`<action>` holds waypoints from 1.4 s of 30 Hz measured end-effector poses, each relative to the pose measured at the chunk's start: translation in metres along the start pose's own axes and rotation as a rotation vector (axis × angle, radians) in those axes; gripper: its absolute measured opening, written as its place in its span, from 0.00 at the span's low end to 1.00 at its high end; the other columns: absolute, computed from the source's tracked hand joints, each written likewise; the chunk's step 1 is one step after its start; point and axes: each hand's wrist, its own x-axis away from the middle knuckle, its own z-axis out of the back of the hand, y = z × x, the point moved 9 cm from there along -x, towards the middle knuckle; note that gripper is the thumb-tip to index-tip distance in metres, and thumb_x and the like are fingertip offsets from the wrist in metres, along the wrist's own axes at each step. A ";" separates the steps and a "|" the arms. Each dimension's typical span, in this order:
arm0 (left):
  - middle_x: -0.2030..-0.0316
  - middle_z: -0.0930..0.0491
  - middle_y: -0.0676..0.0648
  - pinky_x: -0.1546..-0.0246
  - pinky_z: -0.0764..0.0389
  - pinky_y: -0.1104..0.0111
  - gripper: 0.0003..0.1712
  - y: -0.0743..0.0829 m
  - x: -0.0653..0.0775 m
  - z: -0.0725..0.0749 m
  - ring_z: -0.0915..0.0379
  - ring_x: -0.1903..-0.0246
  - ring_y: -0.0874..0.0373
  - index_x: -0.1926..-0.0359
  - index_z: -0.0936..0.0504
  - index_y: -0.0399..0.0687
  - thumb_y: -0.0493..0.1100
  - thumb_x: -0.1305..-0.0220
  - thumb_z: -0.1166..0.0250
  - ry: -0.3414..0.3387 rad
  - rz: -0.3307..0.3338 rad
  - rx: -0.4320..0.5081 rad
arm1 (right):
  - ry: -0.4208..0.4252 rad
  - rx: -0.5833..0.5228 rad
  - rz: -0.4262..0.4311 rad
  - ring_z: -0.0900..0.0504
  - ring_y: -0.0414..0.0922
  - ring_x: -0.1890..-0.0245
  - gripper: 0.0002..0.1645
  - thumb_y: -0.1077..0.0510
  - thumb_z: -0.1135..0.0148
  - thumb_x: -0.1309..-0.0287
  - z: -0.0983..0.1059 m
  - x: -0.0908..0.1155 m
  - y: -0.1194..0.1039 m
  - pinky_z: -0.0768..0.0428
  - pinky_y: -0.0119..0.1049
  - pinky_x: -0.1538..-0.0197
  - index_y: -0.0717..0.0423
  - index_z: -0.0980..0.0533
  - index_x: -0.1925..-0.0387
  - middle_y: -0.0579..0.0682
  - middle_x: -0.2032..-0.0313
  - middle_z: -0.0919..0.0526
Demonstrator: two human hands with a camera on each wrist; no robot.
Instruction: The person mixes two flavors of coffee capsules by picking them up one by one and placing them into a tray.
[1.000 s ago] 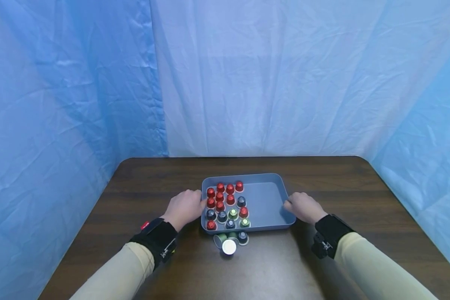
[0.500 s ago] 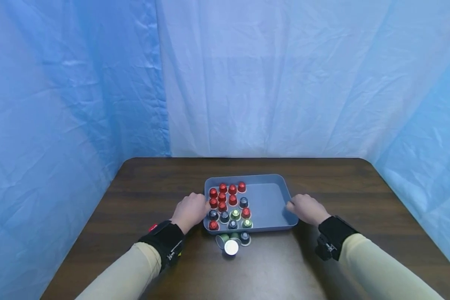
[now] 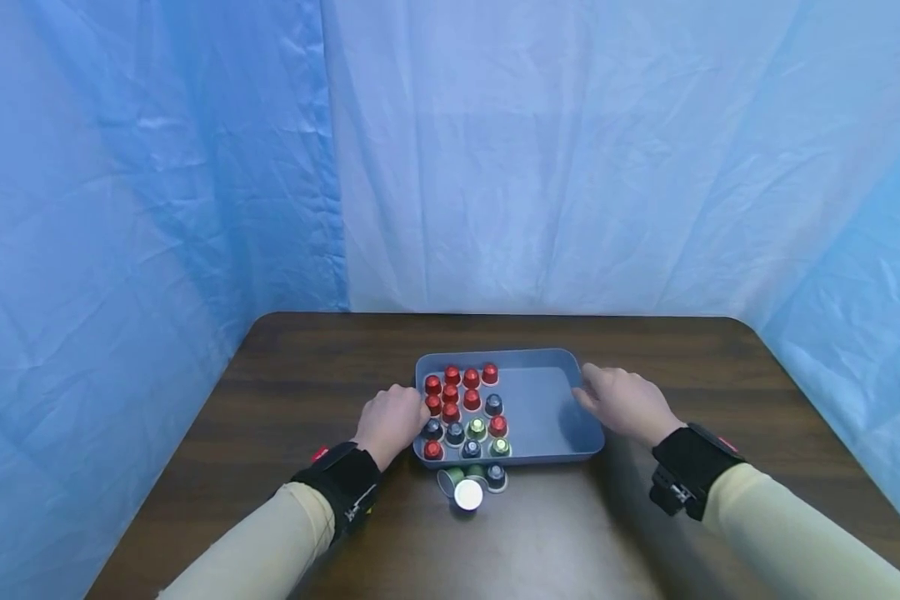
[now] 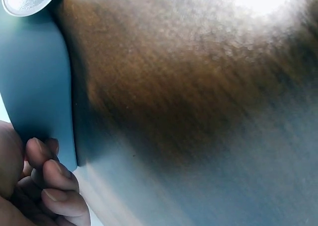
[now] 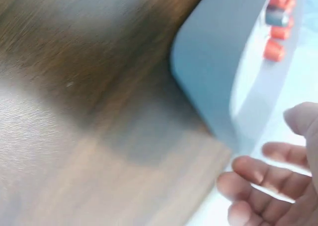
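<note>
A grey-blue tray [image 3: 547, 408] lies on the table, its left half set with upright coffee capsules: red capsules [image 3: 471, 400], dark capsules [image 3: 494, 405] and light green capsules [image 3: 477, 428]. My left hand [image 3: 392, 423] grips the tray's left side; in the left wrist view its curled fingers [image 4: 58, 174] are at the tray wall [image 4: 42, 82]. At the right end, my right hand [image 3: 633, 406] hovers by the rim, thumb and fingers spread. The right wrist view shows a gap between the right fingers [image 5: 263, 174] and the tray wall [image 5: 213, 47].
Several capsules sit just in front of the tray: a dark capsule [image 3: 497, 477] upright, a green capsule [image 3: 450, 481] tipped over, and a capsule with its white lid [image 3: 468, 494] facing up toward me. Blue sheets [image 3: 540, 167] hang behind the wooden table [image 3: 330, 358].
My right hand has come off the tray's right rim, its fingers opening and lifting slightly. The left hand stays at the left rim. The whole scene has shifted a little rightward in view.
</note>
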 end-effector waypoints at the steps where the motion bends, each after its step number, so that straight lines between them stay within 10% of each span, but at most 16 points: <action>1: 0.83 0.26 0.50 0.76 0.23 0.69 0.15 0.000 0.000 0.000 0.28 0.82 0.58 0.70 0.13 0.43 0.48 0.29 0.35 0.003 0.000 -0.005 | 0.017 0.018 0.029 0.24 0.43 0.78 0.11 0.53 0.33 0.35 0.003 0.000 -0.007 0.24 0.38 0.74 0.57 0.22 0.61 0.48 0.76 0.22; 8: 0.83 0.25 0.50 0.77 0.23 0.69 0.15 -0.001 0.000 0.000 0.28 0.82 0.58 0.67 0.12 0.42 0.48 0.30 0.34 -0.005 0.031 0.008 | 0.042 0.120 0.370 0.15 0.47 0.53 0.32 0.52 0.23 0.44 0.004 0.014 -0.076 0.14 0.43 0.52 0.52 0.22 0.38 0.50 0.53 0.15; 26: 0.83 0.26 0.49 0.78 0.24 0.69 0.14 -0.001 0.001 0.001 0.28 0.83 0.58 0.68 0.13 0.42 0.48 0.30 0.34 0.010 0.028 -0.002 | -0.065 0.050 0.953 0.22 0.40 0.46 0.29 0.50 0.28 0.38 -0.035 0.070 -0.182 0.20 0.31 0.44 0.43 0.23 0.36 0.46 0.43 0.21; 42: 0.83 0.26 0.49 0.78 0.24 0.68 0.15 -0.001 0.000 0.000 0.28 0.83 0.58 0.66 0.12 0.42 0.49 0.29 0.34 -0.001 0.034 -0.015 | -0.100 0.196 1.084 0.26 0.39 0.38 0.29 0.47 0.29 0.37 -0.067 0.084 -0.195 0.26 0.29 0.37 0.40 0.24 0.35 0.45 0.36 0.23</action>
